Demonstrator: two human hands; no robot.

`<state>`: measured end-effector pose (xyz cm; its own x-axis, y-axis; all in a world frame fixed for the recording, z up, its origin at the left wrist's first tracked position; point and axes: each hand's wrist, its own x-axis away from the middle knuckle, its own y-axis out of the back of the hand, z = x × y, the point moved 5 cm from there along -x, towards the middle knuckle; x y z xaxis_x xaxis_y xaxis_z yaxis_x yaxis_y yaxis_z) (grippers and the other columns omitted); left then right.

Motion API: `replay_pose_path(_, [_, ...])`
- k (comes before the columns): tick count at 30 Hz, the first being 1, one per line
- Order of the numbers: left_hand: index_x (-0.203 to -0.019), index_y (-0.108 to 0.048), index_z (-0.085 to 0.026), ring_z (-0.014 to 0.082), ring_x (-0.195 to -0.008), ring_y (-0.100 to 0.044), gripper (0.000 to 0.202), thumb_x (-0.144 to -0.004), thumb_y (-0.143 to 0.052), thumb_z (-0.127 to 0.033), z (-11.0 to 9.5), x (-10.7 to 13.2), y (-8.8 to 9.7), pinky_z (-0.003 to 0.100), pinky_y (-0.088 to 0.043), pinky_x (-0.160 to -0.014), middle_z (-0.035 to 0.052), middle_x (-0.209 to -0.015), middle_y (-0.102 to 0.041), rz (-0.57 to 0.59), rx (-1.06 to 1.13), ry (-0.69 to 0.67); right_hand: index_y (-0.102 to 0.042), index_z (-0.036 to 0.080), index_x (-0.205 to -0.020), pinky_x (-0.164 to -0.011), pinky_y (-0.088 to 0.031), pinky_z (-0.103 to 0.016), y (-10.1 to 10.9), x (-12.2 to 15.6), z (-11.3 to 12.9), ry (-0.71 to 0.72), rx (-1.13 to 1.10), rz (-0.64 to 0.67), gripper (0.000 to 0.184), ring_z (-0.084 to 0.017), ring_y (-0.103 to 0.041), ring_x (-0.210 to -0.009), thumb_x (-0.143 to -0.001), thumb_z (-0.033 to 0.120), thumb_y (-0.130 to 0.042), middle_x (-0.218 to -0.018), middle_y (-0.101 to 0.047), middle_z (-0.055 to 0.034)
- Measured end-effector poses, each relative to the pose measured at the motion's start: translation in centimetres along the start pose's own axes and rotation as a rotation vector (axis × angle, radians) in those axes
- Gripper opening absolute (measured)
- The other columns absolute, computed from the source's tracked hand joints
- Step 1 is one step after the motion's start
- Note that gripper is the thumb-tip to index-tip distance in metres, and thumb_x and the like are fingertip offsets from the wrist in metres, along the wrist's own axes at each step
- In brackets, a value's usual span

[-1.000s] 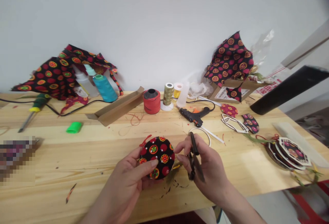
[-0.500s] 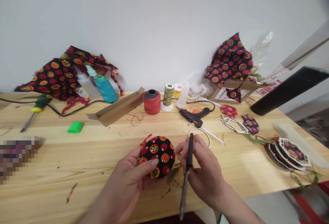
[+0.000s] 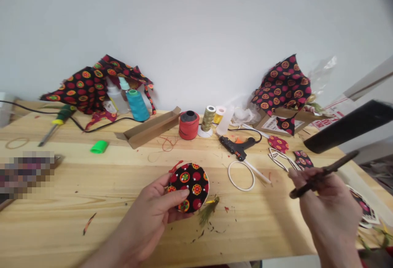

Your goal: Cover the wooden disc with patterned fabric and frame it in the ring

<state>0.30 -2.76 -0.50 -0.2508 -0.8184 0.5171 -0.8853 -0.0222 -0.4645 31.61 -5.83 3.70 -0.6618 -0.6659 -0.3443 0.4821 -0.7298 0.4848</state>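
My left hand (image 3: 153, 208) is closed on a round fabric-covered disc (image 3: 192, 188), thumb across its front. The black cloth bears red and orange flower prints and small pale beads. A red cord (image 3: 177, 165) pokes out at its top, and a green tassel (image 3: 209, 212) with a yellow tie hangs from its lower edge. Over to the right, my right hand (image 3: 327, 206) grips a long, slender dark tool (image 3: 324, 174), lying crosswise; its exact kind is unclear. Below that hand, patterned pieces with white rims (image 3: 367, 212) are partly hidden.
Right of the disc lie a white ring (image 3: 241, 176) and a black glue gun (image 3: 236, 147). Thread spools, one of them red (image 3: 188, 126), line the back beside a cardboard tray (image 3: 153, 128). A green cap (image 3: 99, 147) and screwdriver (image 3: 58, 122) are at left; a black roll (image 3: 350, 126) leans at right.
My right hand has moved away from the disc to the right, carrying the dark tool, which has turned from upright to crosswise. My left hand still holds the disc. The view has shifted slightly.
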Motion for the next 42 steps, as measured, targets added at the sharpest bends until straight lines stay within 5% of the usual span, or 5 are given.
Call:
replay_pose_path(4, [-0.126, -0.057, -0.019, 0.0189, -0.072, -0.071, 0.055, -0.074, -0.074, -0.015, 0.3, 0.1, -0.5, 0.030, -0.057, -0.063, 0.0110, -0.102, -0.076, 0.072, -0.046, 0.050, -0.055, 0.021, -0.070, -0.049, -0.043, -0.027, -2.0, 1.2, 1.0, -0.085, -0.119, 0.341, 0.037, -0.018, -0.057, -0.055, -0.063, 0.051, -0.076, -0.059, -0.061, -0.0009])
replay_pose_path(9, [-0.124, -0.059, -0.013, 0.0219, -0.076, -0.071, 0.048, -0.077, -0.068, -0.014, 0.6, 0.5, -1.4, 0.030, -0.055, -0.063, 0.0148, -0.102, -0.075, 0.210, -0.169, 0.113, -0.053, 0.020, -0.070, -0.071, -0.052, -0.035, -7.4, 4.8, 4.1, -0.203, -0.357, 0.826, 0.033, -0.024, -0.067, -0.081, -0.062, 0.040, -0.078, -0.085, -0.073, -0.0080])
replay_pose_path(17, [-0.130, -0.054, -0.023, 0.0233, -0.101, -0.066, 0.061, -0.074, -0.063, -0.002, 0.6, 1.0, -2.0, 0.035, -0.051, -0.086, 0.0049, -0.112, -0.071, 0.404, -0.233, 0.131, -0.050, 0.019, -0.070, -0.062, -0.046, -0.027, -10.9, 7.5, 6.8, -0.373, -0.526, 1.212, 0.036, -0.014, -0.061, -0.066, -0.060, 0.036, -0.080, -0.076, -0.070, -0.0016])
replay_pose_path(35, [-0.125, -0.061, -0.024, 0.0235, -0.099, -0.067, 0.051, -0.077, -0.063, -0.006, 0.8, 1.1, -2.1, 0.035, -0.049, -0.087, 0.0054, -0.108, -0.072, 0.502, -0.285, 0.136, -0.049, 0.017, -0.067, -0.049, -0.036, -0.018, -11.2, 9.1, 6.2, -0.459, -0.629, 1.278, 0.042, -0.006, -0.046, -0.052, -0.056, 0.037, -0.085, -0.057, -0.053, 0.0071])
replay_pose_path(42, [-0.118, -0.068, -0.021, 0.0232, -0.088, -0.070, 0.036, -0.082, -0.068, -0.026, 0.3, 0.5, -0.8, 0.031, -0.052, -0.076, 0.0083, -0.097, -0.077, 0.297, -0.372, 0.119, -0.048, 0.019, -0.069, -0.050, -0.036, -0.021, -11.2, 8.7, 5.4, -0.450, -0.580, 1.184, 0.044, -0.009, -0.046, -0.053, -0.054, 0.039, -0.084, -0.057, -0.051, 0.0073])
